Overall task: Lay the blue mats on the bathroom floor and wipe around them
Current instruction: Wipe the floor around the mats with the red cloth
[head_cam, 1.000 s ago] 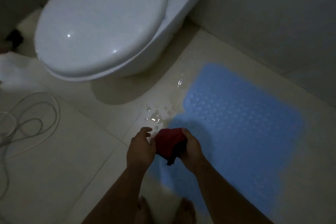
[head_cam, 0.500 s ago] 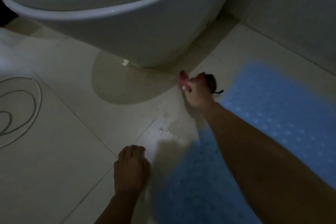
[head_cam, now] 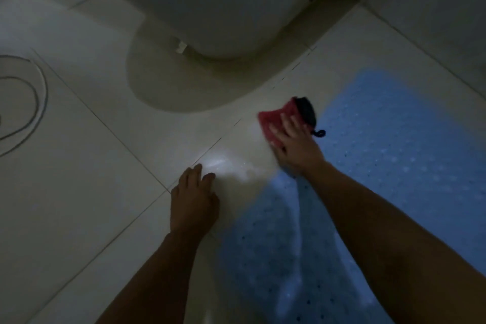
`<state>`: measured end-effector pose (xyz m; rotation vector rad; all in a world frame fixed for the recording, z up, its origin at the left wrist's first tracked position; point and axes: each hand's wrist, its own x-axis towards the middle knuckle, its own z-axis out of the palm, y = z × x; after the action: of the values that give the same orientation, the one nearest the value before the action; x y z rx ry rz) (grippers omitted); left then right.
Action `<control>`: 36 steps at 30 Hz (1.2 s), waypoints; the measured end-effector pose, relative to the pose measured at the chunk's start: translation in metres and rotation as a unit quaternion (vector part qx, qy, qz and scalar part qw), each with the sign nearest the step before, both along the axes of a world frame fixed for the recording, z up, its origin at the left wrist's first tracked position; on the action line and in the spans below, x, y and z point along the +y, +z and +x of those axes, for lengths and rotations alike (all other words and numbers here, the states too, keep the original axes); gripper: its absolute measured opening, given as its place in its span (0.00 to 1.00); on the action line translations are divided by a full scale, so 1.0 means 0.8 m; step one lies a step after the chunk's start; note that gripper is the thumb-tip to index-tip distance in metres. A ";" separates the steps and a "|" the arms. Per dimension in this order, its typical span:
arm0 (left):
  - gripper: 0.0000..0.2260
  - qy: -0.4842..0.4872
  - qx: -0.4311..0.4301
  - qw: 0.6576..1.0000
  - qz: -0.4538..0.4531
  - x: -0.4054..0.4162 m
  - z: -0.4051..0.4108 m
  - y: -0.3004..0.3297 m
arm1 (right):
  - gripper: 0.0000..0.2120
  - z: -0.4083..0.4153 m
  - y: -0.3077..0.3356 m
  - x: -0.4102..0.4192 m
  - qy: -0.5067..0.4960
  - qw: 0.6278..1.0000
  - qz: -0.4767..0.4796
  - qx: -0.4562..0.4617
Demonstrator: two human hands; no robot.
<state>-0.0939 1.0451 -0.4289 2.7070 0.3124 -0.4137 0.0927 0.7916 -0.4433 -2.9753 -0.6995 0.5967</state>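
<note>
A blue dotted mat lies flat on the pale tiled floor, reaching from the right side down to the bottom edge. My right hand presses a red cloth with a dark trim flat against the tiles beside the mat's left edge, fingers spread over it. My left hand rests on the floor to the left of the mat, fingers straight, holding nothing. A wet sheen shows on the tile between the two hands.
The white toilet base stands just beyond the cloth, casting a dark shadow on the floor. A coiled thin hose lies at the far left. A wall runs along the right behind the mat.
My right hand has drawn the red cloth back toward me along the mat's edge and now presses it flat. The left hand's fingers have straightened on the floor. The view has moved closer.
</note>
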 end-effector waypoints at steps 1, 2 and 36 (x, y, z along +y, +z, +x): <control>0.26 -0.002 0.007 1.000 -0.002 -0.006 -0.005 -0.002 | 0.30 0.000 0.003 -0.010 -0.034 0.999 -0.002 0.011; 0.28 0.002 0.010 1.000 -0.005 -0.011 -0.013 -0.003 | 0.32 -0.008 0.003 -0.011 -0.056 0.998 -0.004 0.021; 0.29 0.178 -0.001 0.984 0.021 0.016 -0.041 0.008 | 0.27 -0.257 0.001 0.056 0.320 0.942 0.061 0.077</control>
<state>-0.1266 1.0576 -0.4228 2.6152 0.7974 -0.3000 -0.1132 0.8367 -0.4427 -2.5108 -1.6315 0.7552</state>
